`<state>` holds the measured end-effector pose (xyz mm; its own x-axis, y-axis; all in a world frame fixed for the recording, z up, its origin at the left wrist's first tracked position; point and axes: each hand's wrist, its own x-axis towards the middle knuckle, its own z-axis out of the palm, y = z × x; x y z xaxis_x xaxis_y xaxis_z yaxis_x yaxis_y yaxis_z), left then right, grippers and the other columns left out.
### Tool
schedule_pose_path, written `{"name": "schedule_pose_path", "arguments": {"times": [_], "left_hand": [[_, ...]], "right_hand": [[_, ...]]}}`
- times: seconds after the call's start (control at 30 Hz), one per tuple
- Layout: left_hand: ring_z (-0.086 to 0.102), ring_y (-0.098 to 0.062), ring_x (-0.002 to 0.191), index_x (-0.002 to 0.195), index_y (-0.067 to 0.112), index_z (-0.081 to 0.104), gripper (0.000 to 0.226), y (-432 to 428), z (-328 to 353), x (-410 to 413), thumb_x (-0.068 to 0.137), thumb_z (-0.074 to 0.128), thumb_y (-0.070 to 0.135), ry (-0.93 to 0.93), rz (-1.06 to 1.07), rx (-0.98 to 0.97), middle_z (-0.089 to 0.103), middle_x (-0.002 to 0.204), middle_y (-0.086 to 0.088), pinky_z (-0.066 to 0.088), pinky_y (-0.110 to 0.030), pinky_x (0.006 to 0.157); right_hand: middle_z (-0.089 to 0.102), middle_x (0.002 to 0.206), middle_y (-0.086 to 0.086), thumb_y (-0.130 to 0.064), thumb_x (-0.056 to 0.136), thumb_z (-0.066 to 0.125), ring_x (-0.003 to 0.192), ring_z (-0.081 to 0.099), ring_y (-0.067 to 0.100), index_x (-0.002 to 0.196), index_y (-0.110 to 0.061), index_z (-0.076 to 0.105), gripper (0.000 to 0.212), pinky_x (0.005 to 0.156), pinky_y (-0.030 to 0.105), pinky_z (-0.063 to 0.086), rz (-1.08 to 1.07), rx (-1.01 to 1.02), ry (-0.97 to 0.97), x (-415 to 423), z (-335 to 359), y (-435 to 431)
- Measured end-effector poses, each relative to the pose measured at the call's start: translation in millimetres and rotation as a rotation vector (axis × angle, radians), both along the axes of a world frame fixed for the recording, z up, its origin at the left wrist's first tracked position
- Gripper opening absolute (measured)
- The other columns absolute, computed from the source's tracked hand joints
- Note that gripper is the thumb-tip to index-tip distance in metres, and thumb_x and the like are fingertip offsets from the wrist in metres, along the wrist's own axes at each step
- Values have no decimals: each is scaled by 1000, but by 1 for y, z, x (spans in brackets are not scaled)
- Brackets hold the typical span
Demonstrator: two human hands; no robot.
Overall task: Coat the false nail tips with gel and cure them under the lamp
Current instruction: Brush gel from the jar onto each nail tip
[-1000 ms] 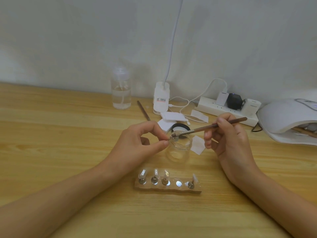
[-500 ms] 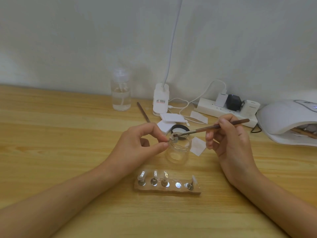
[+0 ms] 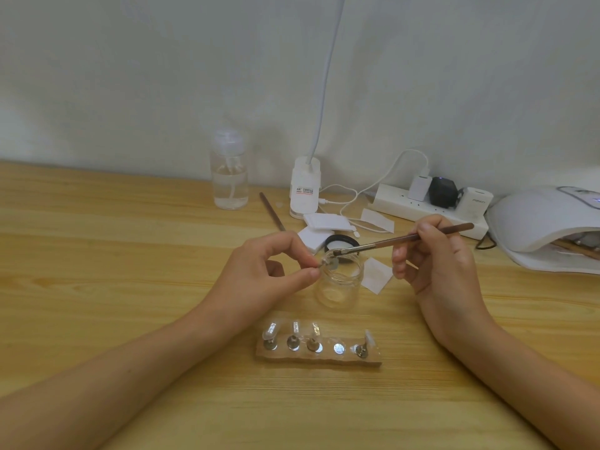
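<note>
My left hand (image 3: 269, 274) pinches a false nail tip on its small metal stand (image 3: 328, 263) over the mouth of a clear glass jar (image 3: 339, 284). My right hand (image 3: 435, 258) grips a brown gel brush (image 3: 406, 239), whose bristle end touches the held tip. In front of the jar lies a wooden holder block (image 3: 319, 358) carrying several nail tips on stands, with one bare metal disc in the fourth place. The white curing lamp (image 3: 545, 222) sits at the far right.
A clear pump bottle (image 3: 229, 177), a white clip lamp base (image 3: 304, 193) and a power strip (image 3: 422, 206) line the wall. A spare brush (image 3: 272, 211), white wipes (image 3: 324, 222) and a black jar lid (image 3: 337, 243) lie behind the jar.
The brush tip has shifted slightly along the held nail tip. Both hands stay over the jar.
</note>
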<state>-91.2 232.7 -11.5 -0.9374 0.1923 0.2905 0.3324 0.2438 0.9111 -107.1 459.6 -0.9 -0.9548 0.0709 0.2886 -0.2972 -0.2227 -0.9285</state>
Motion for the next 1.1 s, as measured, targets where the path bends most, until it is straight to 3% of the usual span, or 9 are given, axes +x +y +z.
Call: {"name": "schedule_pose_path", "arguments": {"times": [0.67,1.1], "left_hand": [[40,-10,51,77,25,69,12,-1,-2,-2,81,79,19,12,-8,-5,70,89,15,37,-16,50],[40,-11,51,77,26,69,12,-1,-2,-3,82,77,19,32,-10,-5,67,83,19,37,-16,51]], "right_hand": [[63,63,2,-17,103,44,58,60,14,85,-14,52,19,52,24,51,-3,112,52,2,-1,-3],[62,62,2,-23,98,49,57,59,13,85,-16,52,15,53,23,51,28,40,48,0,-1,-1]]}}
